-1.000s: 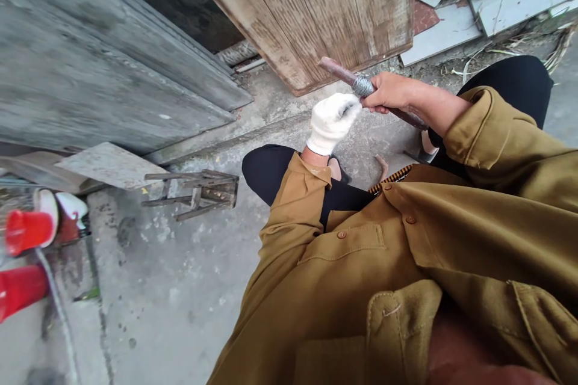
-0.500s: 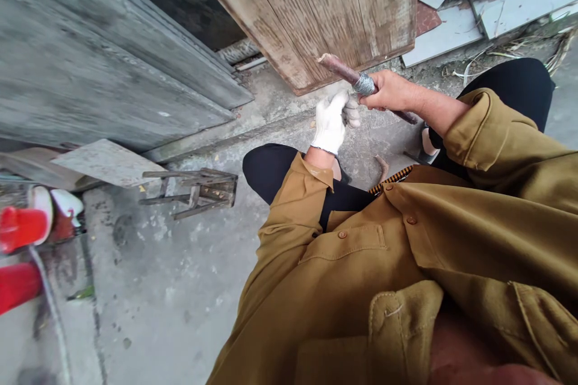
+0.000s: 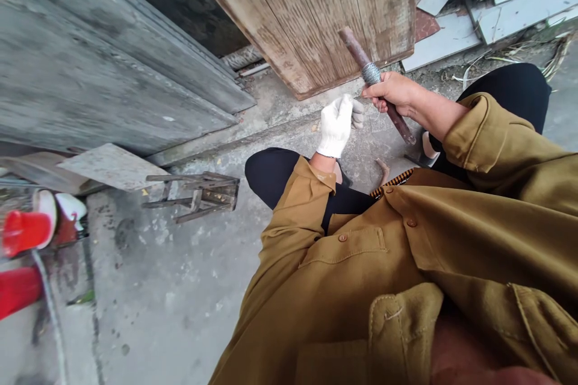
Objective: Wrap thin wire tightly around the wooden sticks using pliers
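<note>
My right hand (image 3: 395, 95), bare, is wrapped around a brown wooden stick (image 3: 353, 48) held at a slant. Silvery wire (image 3: 371, 73) is wound in a tight band around the stick, just beyond my thumb. Close by on the left is my left hand (image 3: 336, 123) in a white knitted glove, its fingers curled closed. A fine strand of the wire loops below my right hand toward the glove; the pinched end is hidden by the fingers.
A wooden panel (image 3: 311, 18) stands ahead, beside a grey door (image 3: 112, 54). Broken tiles (image 3: 519, 9) are stacked at upper right. A small wooden stool (image 3: 198, 195) lies on the concrete to the left, with a red bucket (image 3: 27, 231) farther off. A curved piece of wood (image 3: 383, 171) lies between my feet.
The stick has turned in my right hand: its far end has swung up and right, its near end lower. My gloved left hand has shifted slightly right.
</note>
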`<action>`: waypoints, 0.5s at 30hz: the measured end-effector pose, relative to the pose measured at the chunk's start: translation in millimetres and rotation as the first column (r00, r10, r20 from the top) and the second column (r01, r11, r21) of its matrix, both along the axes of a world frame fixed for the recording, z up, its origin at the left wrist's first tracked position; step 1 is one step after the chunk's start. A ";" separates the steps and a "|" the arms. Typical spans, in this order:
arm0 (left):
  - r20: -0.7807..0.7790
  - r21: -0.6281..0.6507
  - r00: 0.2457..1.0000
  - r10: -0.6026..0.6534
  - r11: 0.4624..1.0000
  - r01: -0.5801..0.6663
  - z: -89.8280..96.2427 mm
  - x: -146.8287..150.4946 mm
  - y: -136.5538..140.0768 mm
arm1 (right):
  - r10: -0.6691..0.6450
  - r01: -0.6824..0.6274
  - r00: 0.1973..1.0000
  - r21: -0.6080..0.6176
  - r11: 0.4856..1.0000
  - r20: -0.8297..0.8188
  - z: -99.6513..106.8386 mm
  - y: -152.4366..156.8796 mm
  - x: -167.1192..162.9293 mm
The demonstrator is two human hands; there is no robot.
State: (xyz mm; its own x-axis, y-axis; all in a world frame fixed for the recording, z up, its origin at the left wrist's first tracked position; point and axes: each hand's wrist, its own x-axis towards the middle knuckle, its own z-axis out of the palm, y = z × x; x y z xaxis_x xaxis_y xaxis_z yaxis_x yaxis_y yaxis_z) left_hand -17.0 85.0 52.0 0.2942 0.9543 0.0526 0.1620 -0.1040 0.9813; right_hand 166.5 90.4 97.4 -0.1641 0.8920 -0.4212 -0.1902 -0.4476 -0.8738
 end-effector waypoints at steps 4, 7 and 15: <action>-0.371 0.381 0.929 0.008 0.913 0.145 -7.8 -10.0 6.3 | -0.050 0.050 0.999 -0.085 0.995 -0.003 1.2 1.1 -1.6; -0.595 0.546 0.800 0.084 0.772 0.325 -9.6 -19.0 17.1 | -0.042 0.048 0.998 -0.168 0.985 0.041 6.1 -0.3 -4.0; -0.286 0.350 0.958 -0.013 0.929 0.117 5.5 -10.7 21.0 | 0.166 -0.165 0.986 -0.176 0.971 -0.005 2.5 -4.7 -1.3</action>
State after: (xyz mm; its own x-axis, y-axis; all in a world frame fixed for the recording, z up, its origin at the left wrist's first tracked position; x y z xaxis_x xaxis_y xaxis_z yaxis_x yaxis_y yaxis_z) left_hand -27.7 106.1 57.5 0.4075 0.8635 0.2972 0.3992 -0.4611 0.7925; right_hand 165.2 85.7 99.8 -0.2982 0.7653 -0.5705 -0.0923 -0.6180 -0.7807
